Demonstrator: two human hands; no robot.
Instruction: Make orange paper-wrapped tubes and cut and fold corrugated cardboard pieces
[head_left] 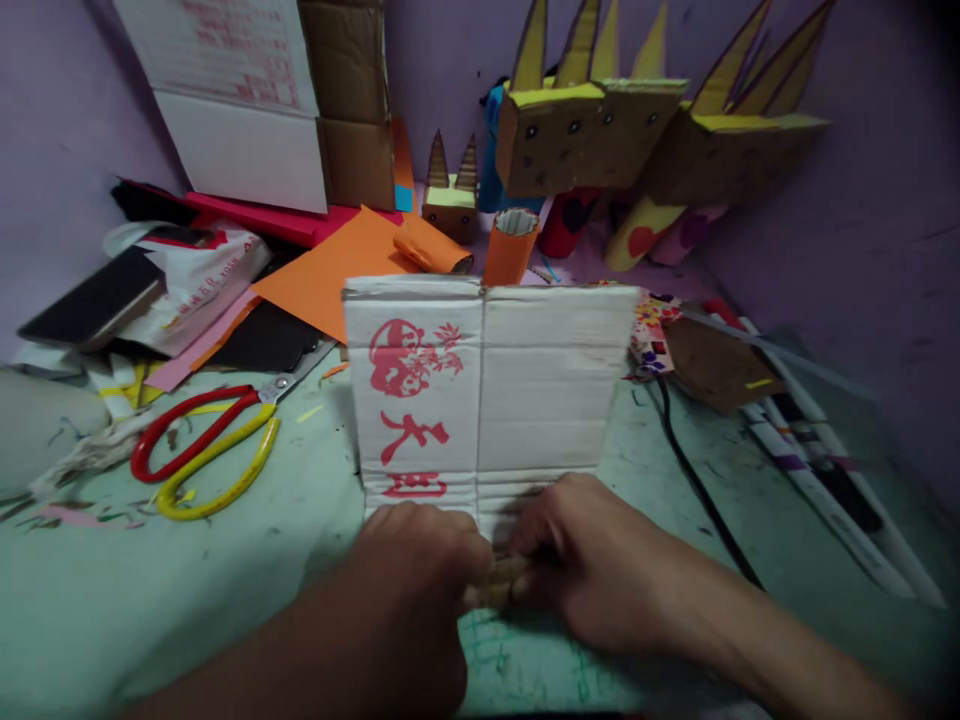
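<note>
A white piece of cardboard (555, 390) stands up in front of me, creased down the middle, with red panda print and red characters on its left half. Both hands grip its lower edge. My left hand (420, 550) is closed on the bottom left part, its thumb near the centre crease. Opposite it, my right hand (577, 550) pinches the bottom right part. Between the two hands a brown cardboard edge shows. Some of the fingers are hidden behind the sheet or in shadow.
Scissors (225, 435) with red and yellow handles lie at left. Orange paper (322, 265) and an orange tube (511, 245) are behind the sheet. Cardboard boxes with spikes (551, 140) stand at the back right. Markers (817, 490) and a black cord (694, 480) lie at right.
</note>
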